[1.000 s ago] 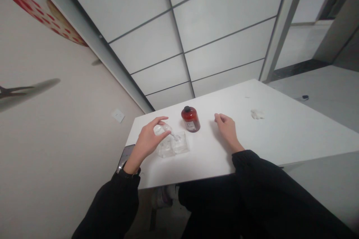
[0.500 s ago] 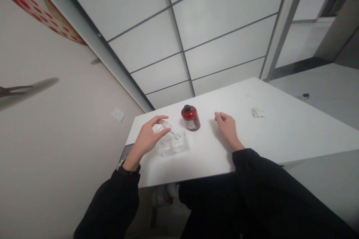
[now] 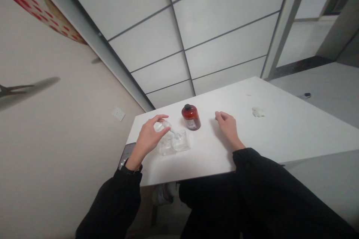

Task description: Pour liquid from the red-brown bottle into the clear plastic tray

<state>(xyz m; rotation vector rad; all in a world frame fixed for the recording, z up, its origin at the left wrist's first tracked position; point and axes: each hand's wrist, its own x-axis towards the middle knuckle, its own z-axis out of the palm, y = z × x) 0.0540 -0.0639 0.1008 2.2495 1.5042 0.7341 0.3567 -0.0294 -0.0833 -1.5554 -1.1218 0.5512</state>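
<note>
Left hand (image 3: 148, 134): thumb and fingers grip a clear flask (image 3: 166, 124), tilted, long axis slanting to between 4 and 5 o'clock, neck end at the clear tray (image 3: 183, 145); whether touching, can't tell. Bottle (image 3: 191, 117) upright, near, about 3 o'clock of flask. Right hand (image 3: 227, 127) farther from tray, also 3 o'clock, curled closed, nothing visible in it

Both arms reach forward, forearms angled inward, black sleeves (image 3: 272, 183) down to the wrists. Left hand (image 3: 147, 134) has its thumb and fingers curved into a C-shaped grip, while the right hand (image 3: 227, 125) is just kinda loosely curled, well apart from it.
</note>
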